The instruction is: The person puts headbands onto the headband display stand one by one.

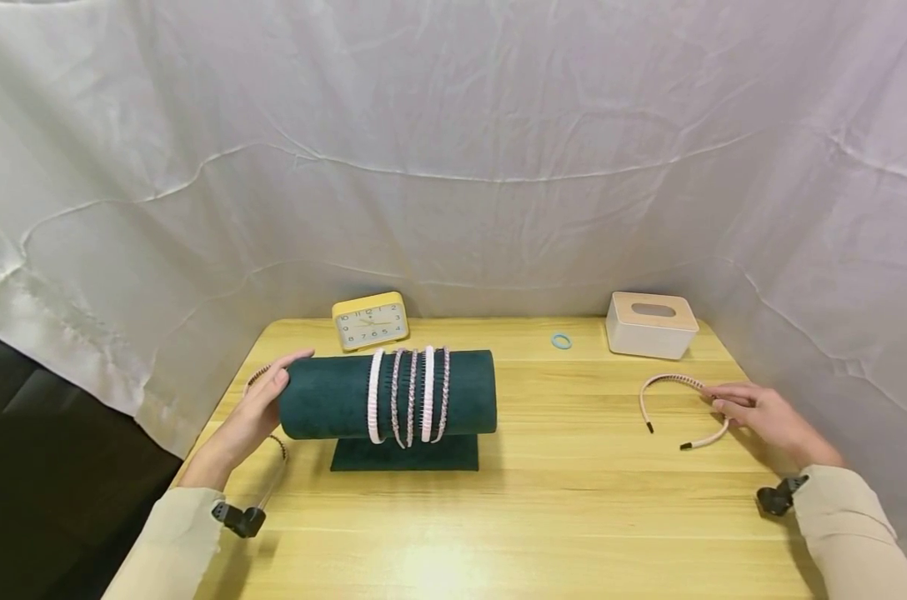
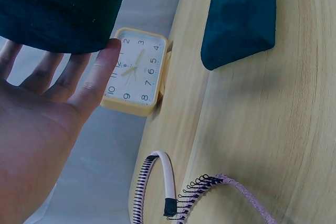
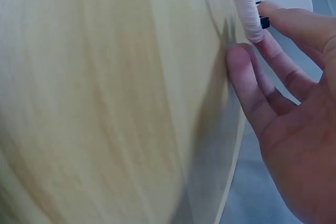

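Observation:
A dark green cylindrical display stand (image 1: 318, 398) carries several pink and white headbands (image 1: 427, 396) around its middle. My left hand (image 1: 251, 412) touches the stand's left end with extended fingers; in the left wrist view the fingertips meet the lower rim of the roll (image 2: 58, 24). On the right side of the table, my right hand (image 1: 776, 421) pinches the right side of a pale pink toothed headband (image 1: 674, 378) with black tips. The right wrist view shows that headband (image 3: 245, 3) between thumb and finger.
Two more toothed headbands (image 2: 167, 174) lie at the table's left, partly behind my left arm. A yellow clock (image 1: 371, 322) stands at the back left. A blue ring (image 1: 562, 342) and a white tissue box (image 1: 648, 333) are toward the back right. Pale curtains surround the table.

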A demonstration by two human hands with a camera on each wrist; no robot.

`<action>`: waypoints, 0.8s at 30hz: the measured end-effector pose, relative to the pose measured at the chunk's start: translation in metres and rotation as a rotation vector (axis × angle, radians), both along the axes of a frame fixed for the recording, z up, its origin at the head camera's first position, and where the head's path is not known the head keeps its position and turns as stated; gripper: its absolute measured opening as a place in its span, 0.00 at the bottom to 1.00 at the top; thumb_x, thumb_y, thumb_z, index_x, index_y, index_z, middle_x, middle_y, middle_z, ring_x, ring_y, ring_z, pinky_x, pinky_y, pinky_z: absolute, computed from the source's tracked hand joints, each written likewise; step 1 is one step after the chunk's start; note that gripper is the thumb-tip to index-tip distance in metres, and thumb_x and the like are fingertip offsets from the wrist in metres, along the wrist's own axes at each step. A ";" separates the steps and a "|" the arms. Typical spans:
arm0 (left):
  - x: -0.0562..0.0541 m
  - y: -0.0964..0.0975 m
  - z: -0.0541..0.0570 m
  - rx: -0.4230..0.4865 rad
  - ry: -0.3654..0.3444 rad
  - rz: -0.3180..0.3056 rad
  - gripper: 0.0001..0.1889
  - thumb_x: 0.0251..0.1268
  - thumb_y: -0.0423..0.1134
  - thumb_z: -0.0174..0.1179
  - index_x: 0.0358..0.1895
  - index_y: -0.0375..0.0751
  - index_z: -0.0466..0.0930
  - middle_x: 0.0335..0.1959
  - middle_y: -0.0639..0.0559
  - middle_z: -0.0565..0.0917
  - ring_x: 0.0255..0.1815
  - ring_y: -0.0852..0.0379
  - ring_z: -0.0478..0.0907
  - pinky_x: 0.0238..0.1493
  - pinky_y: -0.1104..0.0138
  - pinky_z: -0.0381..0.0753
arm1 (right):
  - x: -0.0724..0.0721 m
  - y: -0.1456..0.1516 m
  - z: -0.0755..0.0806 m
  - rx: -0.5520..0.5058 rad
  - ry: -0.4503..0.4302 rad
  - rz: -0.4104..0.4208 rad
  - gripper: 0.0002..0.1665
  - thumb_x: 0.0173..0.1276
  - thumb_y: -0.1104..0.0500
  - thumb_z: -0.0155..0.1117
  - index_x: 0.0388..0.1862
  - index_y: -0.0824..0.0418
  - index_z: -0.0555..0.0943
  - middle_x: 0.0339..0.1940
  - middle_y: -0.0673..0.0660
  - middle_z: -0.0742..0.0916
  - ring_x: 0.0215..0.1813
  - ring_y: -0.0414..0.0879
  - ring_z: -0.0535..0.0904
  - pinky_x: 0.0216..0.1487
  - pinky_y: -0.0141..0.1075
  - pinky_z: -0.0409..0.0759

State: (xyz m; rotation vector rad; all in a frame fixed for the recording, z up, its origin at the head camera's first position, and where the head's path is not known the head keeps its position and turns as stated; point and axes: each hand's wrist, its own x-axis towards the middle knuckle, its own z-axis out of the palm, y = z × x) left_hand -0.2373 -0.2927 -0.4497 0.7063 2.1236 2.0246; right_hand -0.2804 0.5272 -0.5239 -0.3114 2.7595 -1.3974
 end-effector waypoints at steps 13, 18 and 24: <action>-0.001 -0.002 -0.002 -0.006 -0.010 -0.005 0.28 0.94 0.46 0.32 0.88 0.45 0.57 0.72 0.64 0.77 0.68 0.66 0.78 0.64 0.68 0.81 | 0.003 0.002 0.002 -0.127 -0.113 -0.012 0.28 0.87 0.55 0.61 0.78 0.68 0.76 0.50 0.43 0.93 0.44 0.37 0.88 0.42 0.34 0.89; -0.002 -0.002 -0.002 -0.003 -0.018 -0.013 0.28 0.94 0.46 0.32 0.88 0.45 0.56 0.72 0.64 0.77 0.69 0.65 0.78 0.65 0.68 0.81 | 0.004 0.001 -0.001 -0.221 -0.140 0.027 0.26 0.88 0.58 0.58 0.77 0.70 0.76 0.53 0.44 0.93 0.42 0.40 0.87 0.41 0.35 0.88; -0.001 -0.002 -0.002 0.001 -0.014 -0.010 0.28 0.94 0.45 0.32 0.88 0.45 0.57 0.72 0.64 0.77 0.68 0.65 0.78 0.64 0.68 0.81 | 0.004 0.002 -0.002 -0.355 -0.198 0.109 0.23 0.88 0.65 0.56 0.77 0.65 0.77 0.58 0.45 0.92 0.45 0.41 0.88 0.43 0.35 0.89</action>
